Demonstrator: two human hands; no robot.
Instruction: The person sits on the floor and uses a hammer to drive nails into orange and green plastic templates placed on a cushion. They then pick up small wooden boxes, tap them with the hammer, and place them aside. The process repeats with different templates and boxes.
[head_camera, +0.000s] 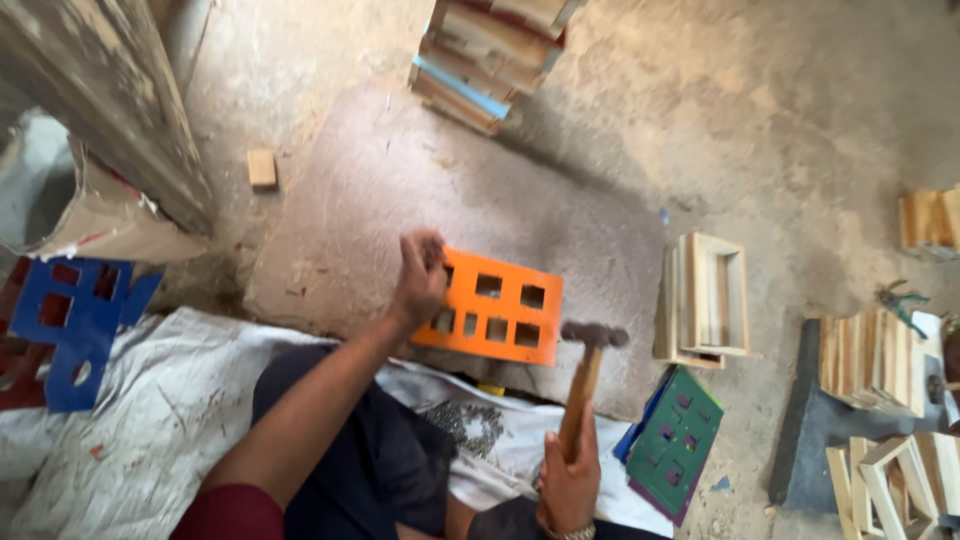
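Head view: an orange panel (498, 306) with two rows of square holes lies flat on the gritty floor (400, 190), just ahead of the person's knees. Left hand (421, 278), fingers bunched, rests on its left end. Right hand (570, 482) is closed around a wooden-handled hammer (585, 375), whose head hangs over the panel's right corner.

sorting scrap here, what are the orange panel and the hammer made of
Orange panel: looks like thin board or plywood, painted matt orange, with square cut-outs; core unclear. Hammer: pale bare-wood handle, dark dull head that looks like metal.
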